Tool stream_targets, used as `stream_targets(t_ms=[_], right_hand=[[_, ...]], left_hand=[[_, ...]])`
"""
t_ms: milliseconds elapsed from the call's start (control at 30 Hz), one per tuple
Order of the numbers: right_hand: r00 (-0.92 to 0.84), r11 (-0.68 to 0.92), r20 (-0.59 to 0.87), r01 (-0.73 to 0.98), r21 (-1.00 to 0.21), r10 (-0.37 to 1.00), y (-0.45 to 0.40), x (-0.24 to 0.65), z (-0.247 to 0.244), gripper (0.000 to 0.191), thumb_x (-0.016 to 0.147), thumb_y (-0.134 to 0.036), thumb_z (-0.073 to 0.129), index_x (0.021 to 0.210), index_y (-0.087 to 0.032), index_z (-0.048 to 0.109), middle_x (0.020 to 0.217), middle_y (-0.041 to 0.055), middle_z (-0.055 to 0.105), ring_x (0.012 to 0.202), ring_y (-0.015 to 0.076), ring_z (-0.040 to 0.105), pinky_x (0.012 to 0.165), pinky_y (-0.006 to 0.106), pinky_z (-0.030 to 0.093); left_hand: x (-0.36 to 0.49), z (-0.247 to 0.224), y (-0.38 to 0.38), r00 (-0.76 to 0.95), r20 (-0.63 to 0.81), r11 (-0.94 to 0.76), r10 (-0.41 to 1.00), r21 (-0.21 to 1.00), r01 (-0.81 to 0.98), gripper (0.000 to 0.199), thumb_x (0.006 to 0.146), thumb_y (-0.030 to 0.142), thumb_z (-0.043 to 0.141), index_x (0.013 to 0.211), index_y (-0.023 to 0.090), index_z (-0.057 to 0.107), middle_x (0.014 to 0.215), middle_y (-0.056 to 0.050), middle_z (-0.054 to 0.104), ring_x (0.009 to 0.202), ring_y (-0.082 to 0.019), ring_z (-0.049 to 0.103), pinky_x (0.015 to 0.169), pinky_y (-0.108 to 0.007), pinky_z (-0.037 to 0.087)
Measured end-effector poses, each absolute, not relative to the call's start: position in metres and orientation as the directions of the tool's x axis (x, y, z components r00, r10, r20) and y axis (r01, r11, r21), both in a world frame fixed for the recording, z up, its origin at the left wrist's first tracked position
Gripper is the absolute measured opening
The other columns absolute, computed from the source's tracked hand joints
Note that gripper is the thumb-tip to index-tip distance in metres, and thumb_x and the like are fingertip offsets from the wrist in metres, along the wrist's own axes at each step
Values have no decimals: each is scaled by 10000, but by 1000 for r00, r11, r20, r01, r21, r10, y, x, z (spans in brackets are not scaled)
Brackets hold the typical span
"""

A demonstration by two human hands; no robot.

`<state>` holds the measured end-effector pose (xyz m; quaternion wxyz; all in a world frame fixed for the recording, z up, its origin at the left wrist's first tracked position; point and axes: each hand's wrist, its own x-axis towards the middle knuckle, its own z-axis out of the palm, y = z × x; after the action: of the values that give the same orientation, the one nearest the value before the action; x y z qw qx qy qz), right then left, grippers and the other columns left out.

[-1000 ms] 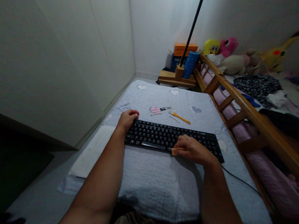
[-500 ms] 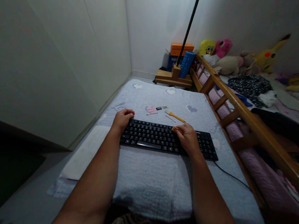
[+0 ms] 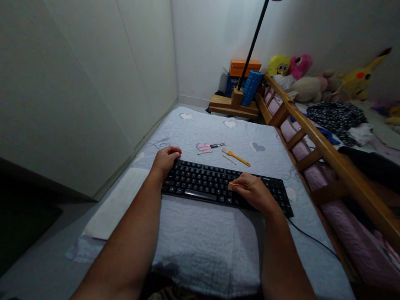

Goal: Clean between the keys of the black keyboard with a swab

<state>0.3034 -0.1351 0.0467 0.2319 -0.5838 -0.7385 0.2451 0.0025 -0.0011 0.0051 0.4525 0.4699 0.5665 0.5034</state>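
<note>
Cloth (image 3: 196, 225), quilted and soft-looking, is lying under the long, hard-edged black keyboard (image 3: 198, 180), so steady bracing should be helping. The left hand (image 3: 166, 161) is resting, loosely curled, at the keyboard's far left corner; whether it is gripping anything, I cannot tell. The right hand (image 3: 251, 189) is pinching, thumb against fingers, right of centre. Beyond, a slim yellow brush (image 3: 238, 158) is lying flat. In the pinch, a small orange piece (image 3: 230, 186) is poking out; light, even pressure is probably suiting the raised, squarish keys (image 3: 212, 179)
</note>
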Motion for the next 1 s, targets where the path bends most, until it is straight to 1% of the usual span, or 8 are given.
stream_targets(t_ms=[133,233,333,433,500,700,833,1000], right_hand=[[-242,210,46,715,-667,969,-137,305,47,153,872,-171,640,842,-225,779,822,26,676,781,164,637,729,281,469],[-156,202,129,719,-665,979,-133,302,42,149,895,-216,631,859,-218,775,839,43,668,813,185,630,748,305,478],[-31,191,260,762,-619,965,-127,296,34,160,906,-229,618,879,-208,774,852,65,659,855,218,617,778,345,482],[5,204,347,801,-563,938,-122,293,27,183,916,-208,593,904,-207,775,853,75,663,876,237,608,820,377,480],[16,194,367,826,-529,930,-120,291,23,192,920,-196,585,905,-201,776,855,81,664,884,244,605,837,388,477],[-1,161,321,867,-472,947,-118,290,19,167,921,-200,609,900,-197,774,859,81,655,885,244,597,826,375,468],[-67,186,255,859,-476,965,-121,290,25,149,917,-203,626,872,-209,768,853,65,642,861,222,598,790,344,464],[-167,220,148,829,-514,975,-131,291,37,158,917,-193,629,849,-208,771,847,57,649,844,197,614,782,316,465]], left_hand=[[2,4,-1,-148,-29,40,989,997,73,134,576,197,671,706,172,693,729,-21,685,721,-174,623,789,-313,482],[2,4,-1,-147,-27,39,989,997,73,138,578,201,672,710,169,695,733,-23,686,727,-173,625,796,-313,483],[2,4,-1,-155,-29,41,987,997,72,136,578,199,671,709,169,692,730,-23,683,732,-176,630,802,-316,488],[2,4,-1,-153,-25,36,988,997,73,133,584,202,671,711,172,693,740,-24,686,740,-181,635,812,-325,492],[2,4,-1,-153,-23,35,988,997,76,128,587,201,670,710,174,694,746,-25,688,745,-183,636,817,-329,492],[3,5,-2,-161,-30,44,987,995,88,119,599,191,661,711,178,697,752,-28,691,758,-185,632,826,-326,488],[3,5,-2,-165,-37,52,986,995,89,113,597,188,657,704,182,690,737,-23,685,749,-185,630,817,-325,484],[3,5,-2,-158,-36,48,987,996,74,119,603,189,661,717,179,696,750,-24,690,751,-184,633,817,-323,482]])
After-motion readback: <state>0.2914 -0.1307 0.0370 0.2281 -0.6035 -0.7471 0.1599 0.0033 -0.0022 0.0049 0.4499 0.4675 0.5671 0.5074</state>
